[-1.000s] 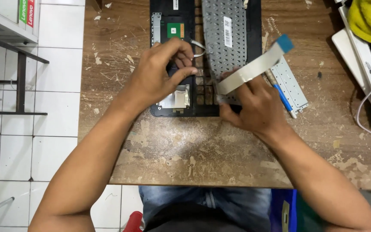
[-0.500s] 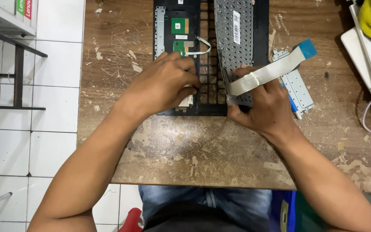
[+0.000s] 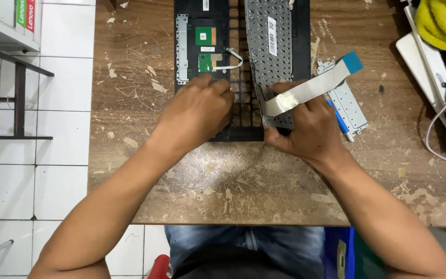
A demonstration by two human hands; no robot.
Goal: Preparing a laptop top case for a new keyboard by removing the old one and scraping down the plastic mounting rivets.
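Nearest me is the worn wooden table (image 3: pixel 243 191), its brown top scuffed, flaked and speckled with pale chips. My left hand (image 3: pixel 194 113) lies palm down, fingers curled, on the near end of the black plastic laptop palmrest frame (image 3: pixel 236 135), covering its corner; I cannot tell whether it pinches anything beneath. My right hand (image 3: pixel 308 126) grips the near edge of the grey metal keyboard backplate (image 3: pixel 274 46), a flat sheet dotted with small holes that lies along the frame's right half. A flat, pale ribbon cable (image 3: pixel 305 90) with a blue tip arcs out over my right knuckles. Just right of that hand lies a small silver metal bracket (image 3: pixel 349 106). Farther up the frame sit two small green circuit boards (image 3: pixel 206 49) and a narrow silver strip (image 3: pixel 182 49). At the far right corner rests a yellow cloth (image 3: pixel 445 23).
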